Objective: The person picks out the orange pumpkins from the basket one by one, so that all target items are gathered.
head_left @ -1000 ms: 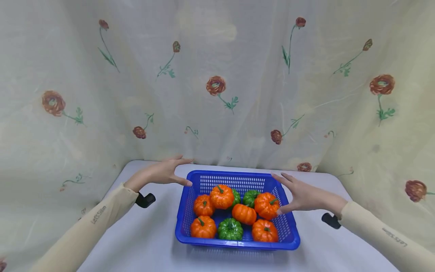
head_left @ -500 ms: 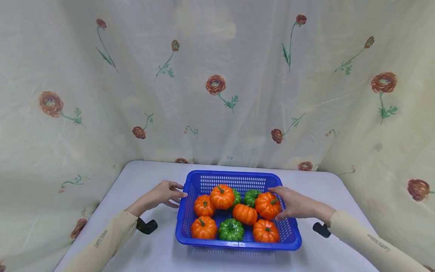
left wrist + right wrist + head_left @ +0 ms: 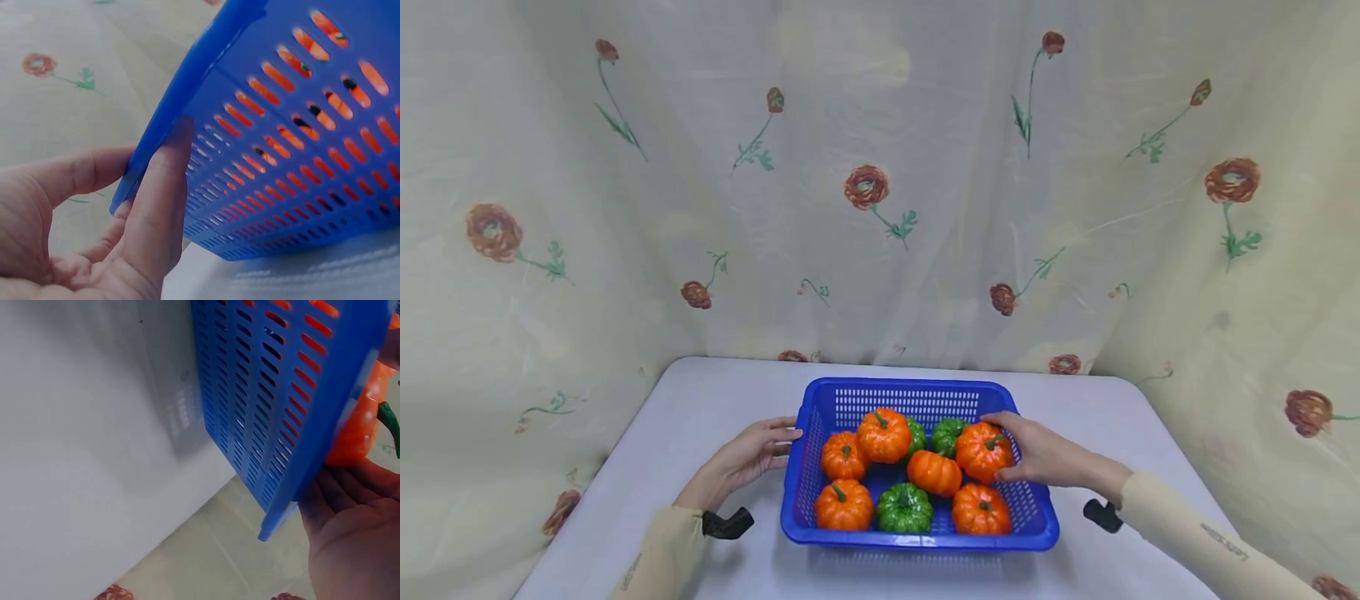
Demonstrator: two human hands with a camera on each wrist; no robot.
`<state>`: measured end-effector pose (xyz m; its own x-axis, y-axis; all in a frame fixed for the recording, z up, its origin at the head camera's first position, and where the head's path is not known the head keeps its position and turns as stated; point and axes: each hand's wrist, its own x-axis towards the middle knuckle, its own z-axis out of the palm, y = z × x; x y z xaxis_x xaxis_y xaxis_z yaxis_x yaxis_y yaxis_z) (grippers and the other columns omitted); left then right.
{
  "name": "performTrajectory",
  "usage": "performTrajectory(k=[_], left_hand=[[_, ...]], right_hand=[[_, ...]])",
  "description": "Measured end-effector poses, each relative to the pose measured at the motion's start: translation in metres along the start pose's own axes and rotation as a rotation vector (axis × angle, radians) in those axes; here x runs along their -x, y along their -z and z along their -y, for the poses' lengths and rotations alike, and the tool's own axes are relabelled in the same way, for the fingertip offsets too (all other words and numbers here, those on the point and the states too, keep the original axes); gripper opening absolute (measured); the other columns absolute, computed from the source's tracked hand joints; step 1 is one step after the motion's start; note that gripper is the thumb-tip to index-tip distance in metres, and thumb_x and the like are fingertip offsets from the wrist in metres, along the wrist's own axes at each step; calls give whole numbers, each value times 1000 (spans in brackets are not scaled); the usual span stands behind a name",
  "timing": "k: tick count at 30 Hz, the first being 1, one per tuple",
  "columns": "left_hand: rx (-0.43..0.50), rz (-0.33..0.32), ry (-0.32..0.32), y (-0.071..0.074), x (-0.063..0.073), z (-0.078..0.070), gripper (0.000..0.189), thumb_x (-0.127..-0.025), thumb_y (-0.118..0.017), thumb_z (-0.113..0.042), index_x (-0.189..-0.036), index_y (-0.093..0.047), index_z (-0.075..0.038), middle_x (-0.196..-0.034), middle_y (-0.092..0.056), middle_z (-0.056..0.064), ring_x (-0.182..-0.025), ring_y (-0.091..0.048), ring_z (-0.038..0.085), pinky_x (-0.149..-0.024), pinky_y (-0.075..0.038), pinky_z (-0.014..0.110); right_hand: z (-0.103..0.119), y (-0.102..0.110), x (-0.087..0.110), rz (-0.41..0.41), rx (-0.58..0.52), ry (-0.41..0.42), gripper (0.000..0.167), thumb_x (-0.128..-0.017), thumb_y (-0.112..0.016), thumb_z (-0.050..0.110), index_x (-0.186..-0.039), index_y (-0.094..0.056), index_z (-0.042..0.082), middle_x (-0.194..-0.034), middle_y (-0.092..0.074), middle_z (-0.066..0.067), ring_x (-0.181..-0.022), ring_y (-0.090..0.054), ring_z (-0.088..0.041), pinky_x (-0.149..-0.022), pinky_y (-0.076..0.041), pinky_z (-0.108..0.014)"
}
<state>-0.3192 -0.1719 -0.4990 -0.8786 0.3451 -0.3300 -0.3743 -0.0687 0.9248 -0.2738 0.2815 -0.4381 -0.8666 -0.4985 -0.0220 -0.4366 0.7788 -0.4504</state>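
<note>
A blue perforated plastic basket (image 3: 850, 538) holds several small orange and green pumpkins. My left hand (image 3: 741, 462) pinches the basket's left rim; in the left wrist view the thumb lies over the rim (image 3: 181, 81) and the fingers (image 3: 156, 212) press the outer wall. Over the right rim reaches my right hand (image 3: 1045, 452), its thumb and fingers around the right-hand orange pumpkin (image 3: 979, 454), which still sits among the others. From the right wrist camera, that orange pumpkin (image 3: 359, 434) with its green stem shows behind the basket wall, partly hidden, against the fingers.
The basket stands on a white table (image 3: 730, 392). A flower-printed curtain (image 3: 880, 275) hangs behind and along both sides. Within the basket, a green pumpkin (image 3: 905, 510) lies at the front between two orange ones, and a smaller orange pumpkin (image 3: 934, 473) lies in the middle.
My left hand has come down from above the table onto the basket's left rim. My right hand has moved left and closed around the right-hand orange pumpkin. The basket keeps its place.
</note>
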Motion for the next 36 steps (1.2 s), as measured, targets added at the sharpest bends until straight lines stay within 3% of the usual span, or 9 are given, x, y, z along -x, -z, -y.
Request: performTrajectory(k=[4, 13, 24, 36], left_hand=[[59, 24, 1, 1, 1, 3, 50, -96, -60, -18, -138, -40, 2, -114, -64, 11, -98, -66, 18, -86, -58, 33], [67, 54, -14, 5, 3, 3, 44, -97, -58, -18, -132, -41, 3, -111, -63, 10, -96, -67, 17, -85, -58, 32], [99, 87, 30, 5, 2, -1, 45, -97, -58, -17, -132, -39, 3, -105, -67, 8, -88, -69, 15, -82, -59, 29], [117, 102, 38, 3, 4, -2, 40, -95, -61, -16, -126, -42, 1, -101, -68, 8, -85, -69, 15, -80, -60, 30]], right_hand=[[0, -3, 0, -8, -58, -27, 81, -77, -80, 31, -141, -40, 2, -137, -51, -20, -121, -54, -37, -101, -46, -57], [0, -7, 1, -54, -110, -20, 81, -77, -79, 35, -140, -42, 3, -134, -53, -18, -118, -55, -33, -99, -49, -54], [2, -5, 3, -70, -126, -34, 79, -76, -79, 42, -139, -43, 8, -132, -55, -13, -118, -56, -30, -97, -51, -52], [-8, 8, 13, -130, -225, -18, 75, -81, -76, 36, -141, -40, 7, -140, -48, -17, -126, -49, -40, -101, -46, -57]])
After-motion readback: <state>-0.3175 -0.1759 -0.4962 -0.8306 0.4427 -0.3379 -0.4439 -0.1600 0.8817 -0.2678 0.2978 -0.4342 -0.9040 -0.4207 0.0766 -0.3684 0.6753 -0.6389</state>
